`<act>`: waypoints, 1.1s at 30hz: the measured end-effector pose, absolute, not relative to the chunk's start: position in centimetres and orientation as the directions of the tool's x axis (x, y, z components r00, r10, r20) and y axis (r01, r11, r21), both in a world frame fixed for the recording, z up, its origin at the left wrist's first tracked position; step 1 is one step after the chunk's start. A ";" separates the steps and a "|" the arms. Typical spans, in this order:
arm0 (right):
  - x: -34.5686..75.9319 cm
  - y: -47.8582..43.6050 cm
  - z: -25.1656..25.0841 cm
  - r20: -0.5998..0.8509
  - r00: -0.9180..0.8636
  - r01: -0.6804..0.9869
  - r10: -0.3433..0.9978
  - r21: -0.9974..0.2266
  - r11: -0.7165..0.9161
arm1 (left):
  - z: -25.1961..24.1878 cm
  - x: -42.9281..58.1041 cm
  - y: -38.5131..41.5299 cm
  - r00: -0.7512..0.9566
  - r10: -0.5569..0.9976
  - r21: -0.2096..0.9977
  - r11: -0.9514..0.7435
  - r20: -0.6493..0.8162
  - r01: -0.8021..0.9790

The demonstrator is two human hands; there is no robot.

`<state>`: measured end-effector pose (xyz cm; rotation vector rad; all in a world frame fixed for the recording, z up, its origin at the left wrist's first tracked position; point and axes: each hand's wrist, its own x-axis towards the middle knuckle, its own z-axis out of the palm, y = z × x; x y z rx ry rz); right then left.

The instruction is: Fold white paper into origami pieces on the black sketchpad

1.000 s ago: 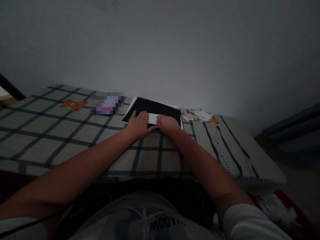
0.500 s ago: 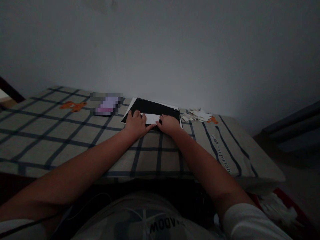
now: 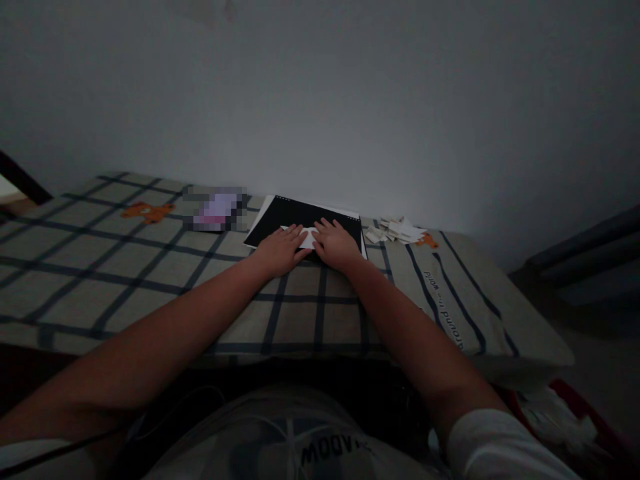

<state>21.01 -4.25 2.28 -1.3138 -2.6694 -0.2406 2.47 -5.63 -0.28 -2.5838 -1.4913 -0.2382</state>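
A white piece of paper lies on a black sheet with a row of small holes along its far edge. My left hand rests flat on the paper's left part, fingers stretched out towards the right. From the other side my right hand presses on the paper's right part with its fingers spread. Both thumbs are near each other at the paper's near edge. Much of the paper is hidden under the hands. White sheets stick out from beneath the black one.
A checked tablecloth covers the table, which stands against a grey wall. To the right is a pile of paper scraps. A blurred purple item lies on the left. Below right, a red container holds whitish material.
My left hand has slid to the right over the paper, and its fingers now point rightward. The fingers of my right hand have straightened and spread. Less of the paper shows.
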 end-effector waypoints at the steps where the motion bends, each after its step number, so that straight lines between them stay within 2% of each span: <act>1: 20.9 -4.4 2.2 0.213 -0.613 0.788 0.761 0.093 0.609 | -0.3 2.5 -5.6 0.491 0.847 -0.049 -0.492 0.204 0.869; 7: 20.9 -4.7 2.2 0.260 -0.609 0.792 0.749 0.158 0.590 | 0.1 2.4 -6.0 0.467 0.866 -0.035 -0.468 0.178 0.883; 14: 20.7 -4.2 1.9 0.122 -0.606 0.795 0.786 0.075 0.602 | 0.7 2.8 -6.7 0.348 0.925 -0.060 -0.343 0.152 0.938; 21: 20.4 -4.3 2.2 0.130 -0.504 0.863 0.854 0.097 0.495 | 0.3 3.1 -7.0 0.230 0.952 -0.093 -0.215 0.202 0.972; 24: 20.9 -4.3 2.3 0.167 -0.466 0.885 0.869 0.072 0.461 | 0.1 3.1 -7.0 0.233 0.943 -0.080 -0.221 0.236 0.972; 28: 21.5 -4.1 2.5 0.205 -0.487 0.869 0.849 0.014 0.495 | 0.3 2.8 -6.8 0.254 0.938 -0.070 -0.245 0.236 0.967; 33: 21.7 -3.7 2.3 0.228 -0.444 0.886 0.867 -0.034 0.463 | 0.7 2.6 -6.7 0.351 0.892 -0.077 -0.343 0.284 0.936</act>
